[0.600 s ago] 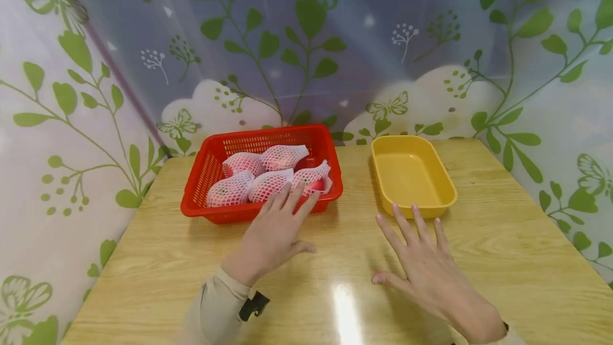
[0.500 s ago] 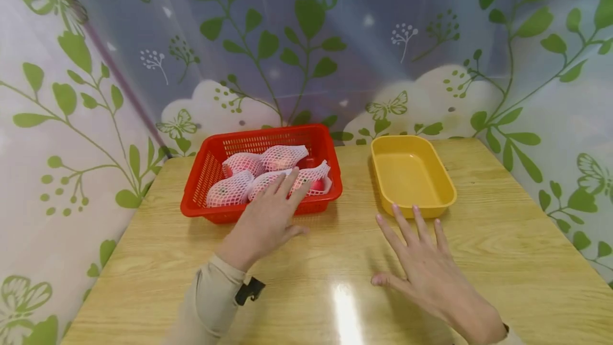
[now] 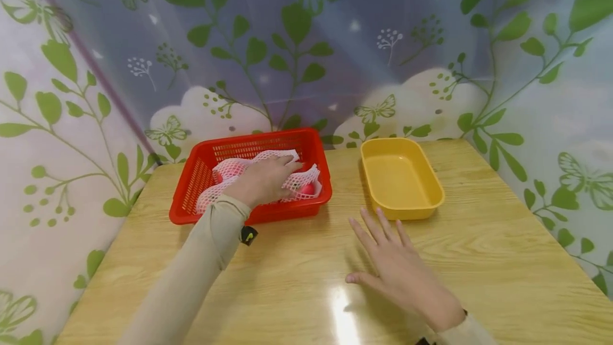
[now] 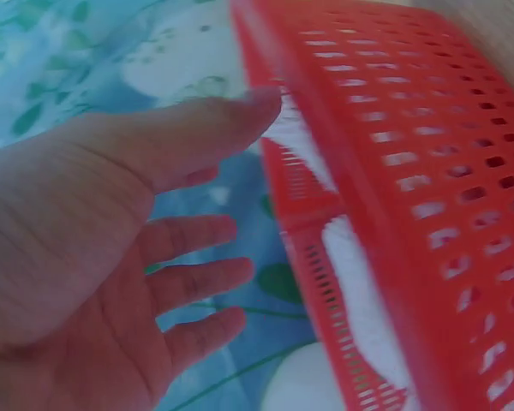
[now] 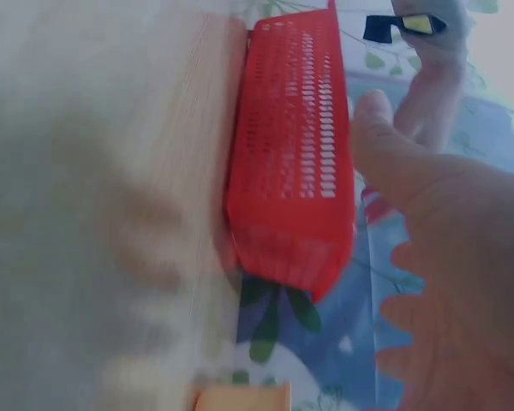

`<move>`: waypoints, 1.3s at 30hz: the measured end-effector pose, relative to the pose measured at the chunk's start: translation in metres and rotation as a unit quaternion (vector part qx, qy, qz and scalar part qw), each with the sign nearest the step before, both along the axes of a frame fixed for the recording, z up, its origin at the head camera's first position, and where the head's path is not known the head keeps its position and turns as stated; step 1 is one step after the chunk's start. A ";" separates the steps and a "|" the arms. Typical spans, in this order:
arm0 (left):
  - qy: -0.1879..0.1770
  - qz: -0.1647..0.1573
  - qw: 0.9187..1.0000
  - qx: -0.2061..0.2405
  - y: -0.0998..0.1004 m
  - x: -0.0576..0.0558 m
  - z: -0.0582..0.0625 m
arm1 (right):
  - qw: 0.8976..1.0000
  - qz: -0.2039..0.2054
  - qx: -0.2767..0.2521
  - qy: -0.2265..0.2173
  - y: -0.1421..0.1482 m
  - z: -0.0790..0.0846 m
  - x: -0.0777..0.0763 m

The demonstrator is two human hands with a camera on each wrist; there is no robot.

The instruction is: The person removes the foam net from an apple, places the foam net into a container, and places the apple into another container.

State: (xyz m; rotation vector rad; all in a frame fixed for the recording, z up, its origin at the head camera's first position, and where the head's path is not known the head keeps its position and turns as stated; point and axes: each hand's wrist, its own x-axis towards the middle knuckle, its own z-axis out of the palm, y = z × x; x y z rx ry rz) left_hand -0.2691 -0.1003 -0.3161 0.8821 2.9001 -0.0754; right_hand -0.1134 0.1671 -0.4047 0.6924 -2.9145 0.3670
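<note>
My left hand (image 3: 262, 180) is over the red plastic basket (image 3: 287, 214), above red fruit (image 3: 306, 188) wrapped in white foam netting. The netting hides which kind of fruit it is. In the left wrist view, the thumb and fingers of this left hand (image 4: 94, 248) are spread apart beside the basket wall (image 4: 394, 171), with nothing between them. Over the table, short of the yellow plastic tub (image 3: 402, 177), my right hand (image 3: 397, 270) has its fingers spread and holds nothing. The right wrist view shows that right hand (image 5: 463, 274) with the basket (image 5: 291, 154) beyond.
Both containers stand on a light wood-grain table (image 3: 287, 281), the basket to the left and the tub to the right. Behind them hangs a curtain (image 3: 335, 41) printed with leaves and butterflies, which also lines both sides.
My left hand has reached forward, from the basket's front rim to over the netted fruit, and covers some of it. The right hand keeps its spread pose. The head view has shifted slightly.
</note>
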 end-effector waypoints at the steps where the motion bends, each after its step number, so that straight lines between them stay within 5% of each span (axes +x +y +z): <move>1: -0.008 0.003 1.000 -0.007 0.000 -0.004 -0.003 | 1.000 0.011 -0.001 0.004 -0.007 0.001 -0.008; 9: -0.048 0.019 0.998 -0.039 0.009 -0.026 -0.020 | 0.997 0.074 0.016 0.033 -0.048 -0.003 -0.063; 13: -0.081 0.023 0.995 -0.053 0.015 -0.033 -0.030 | 0.996 0.079 0.025 0.029 -0.049 -0.009 -0.069; 19: -0.143 0.052 0.988 -0.012 0.011 -0.048 -0.049 | 0.995 0.091 0.023 0.029 -0.048 -0.009 -0.073; 30: -0.073 0.030 0.996 0.045 0.013 -0.061 -0.063 | 0.995 0.086 0.032 0.039 -0.044 -0.005 -0.076; 39: -0.013 0.040 0.996 0.079 0.007 -0.055 -0.070 | 0.995 0.088 0.038 0.003 -0.046 -0.004 -0.074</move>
